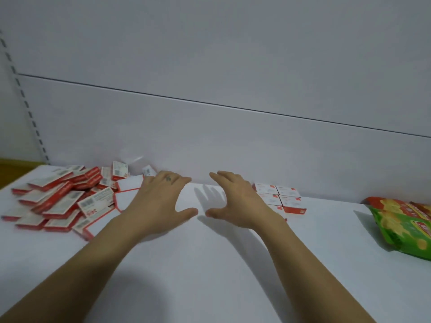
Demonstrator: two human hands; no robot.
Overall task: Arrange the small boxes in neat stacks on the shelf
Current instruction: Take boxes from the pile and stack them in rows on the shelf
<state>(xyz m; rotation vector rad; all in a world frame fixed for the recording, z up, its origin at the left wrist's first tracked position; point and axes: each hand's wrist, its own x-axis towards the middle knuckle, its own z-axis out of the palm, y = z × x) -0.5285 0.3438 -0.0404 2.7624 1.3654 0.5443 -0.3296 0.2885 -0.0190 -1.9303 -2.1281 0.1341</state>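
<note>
Mid-left of frame, loose pile of small boxes (63, 201) sits just beside left hand (161, 201), long axes jumbled; neat stacks (279, 199) just right of right hand (235, 203); both hands spread open over shelf (210, 264), holding nothing, so left looks nearer for the next pick.

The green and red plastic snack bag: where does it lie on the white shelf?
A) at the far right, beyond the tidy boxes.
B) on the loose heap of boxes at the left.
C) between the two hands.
A: the green and red plastic snack bag lies at the far right, past the tidy red and white cardboard boxes.
</note>
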